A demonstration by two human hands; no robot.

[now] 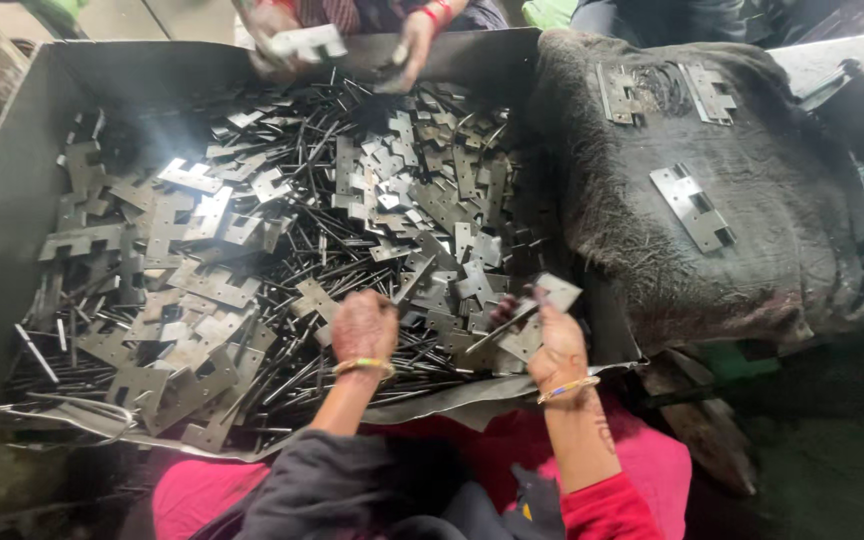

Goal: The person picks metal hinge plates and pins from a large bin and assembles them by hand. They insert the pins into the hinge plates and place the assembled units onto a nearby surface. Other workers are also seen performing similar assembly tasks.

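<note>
A large grey metal tray [12, 190] holds a heap of flat metal hinge plates [202, 230] and thin metal pins [342, 245]. My left hand [362, 325] reaches down into the heap near the tray's front edge, fingers buried among the parts; what it grips is hidden. Just to its right, my right hand [552, 345] holds a hinge plate [550, 300] with a pin against it, lifted slightly above the heap.
A dark worn cloth [752, 230] lies right of the tray with assembled hinges [692, 207] on it. Across the tray, another person's hands [282, 40] hold metal parts at the far rim. A torn sheet edge [432, 400] hangs at the front.
</note>
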